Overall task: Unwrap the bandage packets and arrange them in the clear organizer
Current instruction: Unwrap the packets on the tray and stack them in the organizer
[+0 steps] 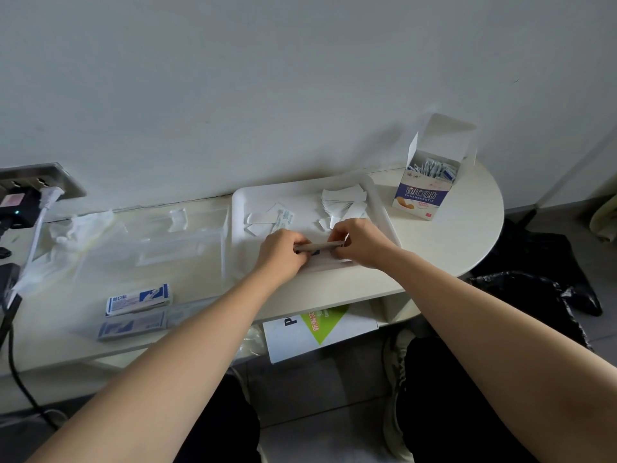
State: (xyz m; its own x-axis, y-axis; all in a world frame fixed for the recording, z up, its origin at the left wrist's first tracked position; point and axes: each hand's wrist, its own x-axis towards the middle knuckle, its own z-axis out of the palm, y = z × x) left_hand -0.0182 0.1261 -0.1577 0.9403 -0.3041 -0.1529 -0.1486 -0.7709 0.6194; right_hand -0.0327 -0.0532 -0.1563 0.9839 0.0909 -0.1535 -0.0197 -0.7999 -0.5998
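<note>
Fingers [336, 236] on both hands curled, pinching a tan bandage strip [320, 246] by its ends. Strip is level, just over near edge of white tray [238, 208]. Left hand [283, 250] has left end, right hand [360, 242] has right end. Knuckles up, forearms reaching in from near side. Clear organizer [187, 235] on desk [450, 235], left of tray. Open bandage box [422, 195] far right.

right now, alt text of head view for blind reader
The left hand and right hand pinch a tan bandage by its ends over a white tray of torn wrappers. A clear organizer lies left of it, wrapped packets nearer the viewer, an open bandage box on the right.
</note>
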